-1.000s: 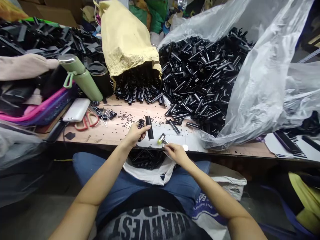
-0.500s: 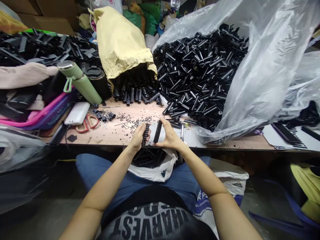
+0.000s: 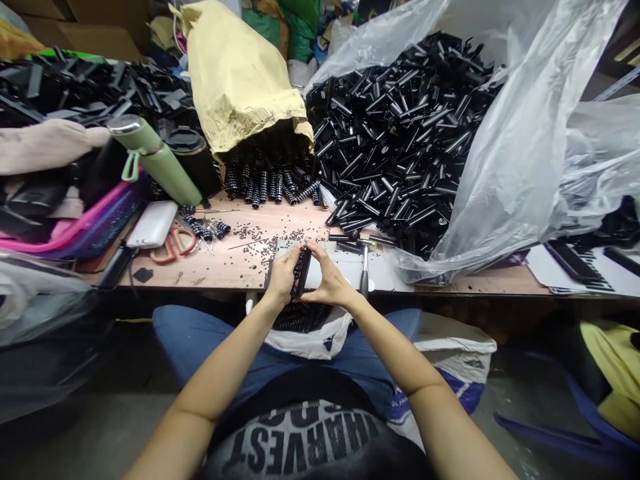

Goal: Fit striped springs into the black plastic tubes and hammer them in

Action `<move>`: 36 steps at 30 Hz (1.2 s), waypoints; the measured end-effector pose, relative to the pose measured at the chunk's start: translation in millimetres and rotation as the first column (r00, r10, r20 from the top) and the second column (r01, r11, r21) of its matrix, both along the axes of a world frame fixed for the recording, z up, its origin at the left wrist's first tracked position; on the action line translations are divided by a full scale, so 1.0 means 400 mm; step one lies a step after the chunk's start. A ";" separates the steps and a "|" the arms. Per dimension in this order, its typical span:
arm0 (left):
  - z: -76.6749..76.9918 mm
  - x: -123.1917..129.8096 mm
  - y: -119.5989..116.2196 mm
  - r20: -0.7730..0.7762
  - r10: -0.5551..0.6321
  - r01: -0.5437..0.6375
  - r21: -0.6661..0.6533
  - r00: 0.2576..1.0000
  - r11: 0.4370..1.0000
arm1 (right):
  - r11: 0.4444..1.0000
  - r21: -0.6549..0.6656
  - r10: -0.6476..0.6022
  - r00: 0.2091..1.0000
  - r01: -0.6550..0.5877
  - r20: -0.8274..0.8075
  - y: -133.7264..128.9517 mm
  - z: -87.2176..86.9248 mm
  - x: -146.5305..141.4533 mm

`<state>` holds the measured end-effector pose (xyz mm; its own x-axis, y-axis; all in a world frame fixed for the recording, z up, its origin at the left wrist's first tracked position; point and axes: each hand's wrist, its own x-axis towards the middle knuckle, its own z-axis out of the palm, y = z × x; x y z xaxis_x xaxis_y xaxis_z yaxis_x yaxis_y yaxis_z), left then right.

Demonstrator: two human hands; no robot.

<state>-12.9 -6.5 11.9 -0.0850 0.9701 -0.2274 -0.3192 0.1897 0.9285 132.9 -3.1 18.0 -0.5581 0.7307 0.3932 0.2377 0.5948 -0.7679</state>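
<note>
Hands, two of them, meet on the person's side of the one yellow sack (image 3: 245,73), below its open mouth. The left hand (image 3: 283,277) is clamped around one studded black piece (image 3: 297,270). The right hand (image 3: 333,283) pinches one smooth black strip (image 3: 303,272), fingers at its upper end and thumb at its lower. Piece and strip stand side by side; whether they touch, I cannot tell.

One hammer (image 3: 365,267) lies below and right of the yellow sack, on one white sheet (image 3: 340,270). Studded rollers (image 3: 270,183) spill from the yellow sack's mouth, too many and too overlapped to count, and dark bits (image 3: 260,250) beyond counting are scattered below it.

Left of the yellow sack are one black cup (image 3: 187,143) and one green bottle (image 3: 160,163); lower on that side lie one white device (image 3: 153,225) and one pair of scissors (image 3: 176,247) with red handles. Right of the yellow sack rises one heap of black tubes (image 3: 395,140), uncountable, with clear plastic (image 3: 520,147) around it.
</note>
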 end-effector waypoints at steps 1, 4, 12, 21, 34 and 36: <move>0.000 0.000 0.001 0.003 0.005 -0.005 -0.008 1.000 1.000 | 1.000 0.002 0.002 1.000 -0.002 -0.002 0.000 0.000 -0.001; 0.006 0.000 0.003 0.036 0.040 -0.039 -0.030 0.999 0.999 | 1.000 0.015 0.003 1.000 -0.003 0.005 -0.002 -0.005 0.001; 0.037 0.014 -0.009 0.180 -0.052 0.079 -0.148 0.982 0.986 | 1.000 0.023 -0.002 1.000 0.001 0.019 -0.003 -0.020 0.003; -0.023 0.032 0.013 -0.280 -0.154 0.159 -0.007 0.948 0.987 | 0.970 -0.036 -0.235 0.967 0.239 0.098 -0.007 -0.072 -0.011; -0.144 -0.037 0.016 -0.935 0.351 0.733 0.266 0.040 0.626 | 0.487 0.209 -0.558 0.118 0.848 0.821 -0.075 -0.012 0.267; -0.139 -0.048 0.019 -0.934 0.356 0.733 0.260 0.026 0.629 | 0.483 0.133 -0.608 0.222 0.865 0.762 -0.084 0.005 0.278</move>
<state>-31.9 1.2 -43.7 0.5541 0.7369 0.3873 0.7620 -0.6363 0.1203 244.2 -36.5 20.1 0.3314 0.9402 -0.0786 0.9126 -0.3406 -0.2263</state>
